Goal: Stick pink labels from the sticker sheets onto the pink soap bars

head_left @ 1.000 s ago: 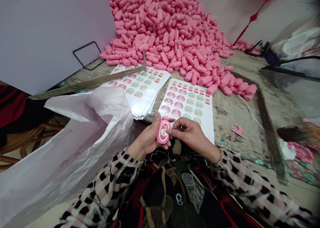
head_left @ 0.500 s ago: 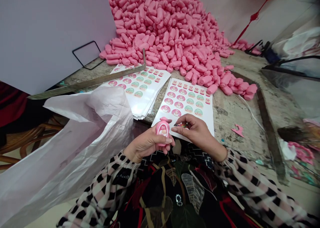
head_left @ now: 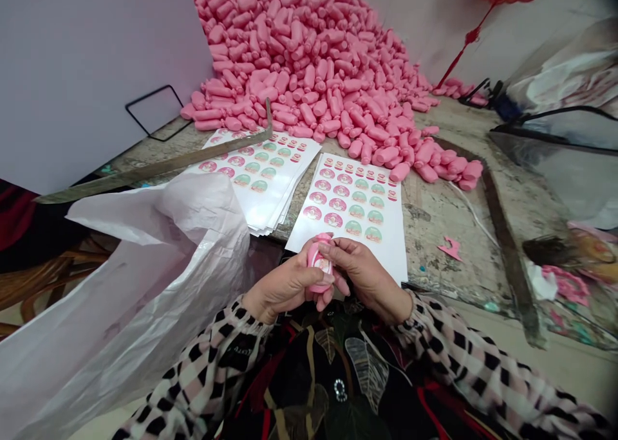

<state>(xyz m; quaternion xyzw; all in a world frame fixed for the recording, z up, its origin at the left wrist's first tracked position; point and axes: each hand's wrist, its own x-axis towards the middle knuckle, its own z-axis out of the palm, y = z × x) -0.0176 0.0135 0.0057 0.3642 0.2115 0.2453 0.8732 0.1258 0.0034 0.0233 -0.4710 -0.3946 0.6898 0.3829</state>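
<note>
A small pink bottle [head_left: 319,266] with a label on its front is upright in my left hand [head_left: 284,284], whose fingers wrap round it. My right hand [head_left: 369,274] is against the bottle's upper right side, thumb and fingers closed on it near the label's edge. Just beyond my hands lies a sheet of pink and green oval stickers [head_left: 345,202]. To its left is a stack of similar sheets [head_left: 270,199]. A large heap of pink bottles [head_left: 309,60] covers the back of the table.
A whitish plastic bag [head_left: 159,285] hangs at the table's left front edge. One metal strip [head_left: 154,163] lies across the left stack; another metal bar [head_left: 509,247] runs down the right. A pink scrap [head_left: 450,248] and a clear bag [head_left: 564,157] are at the right.
My right hand has moved left onto the bottle, and the small colourful piece at its fingertips no longer shows. The bottle has turned slightly. The whole view has shifted a little.
</note>
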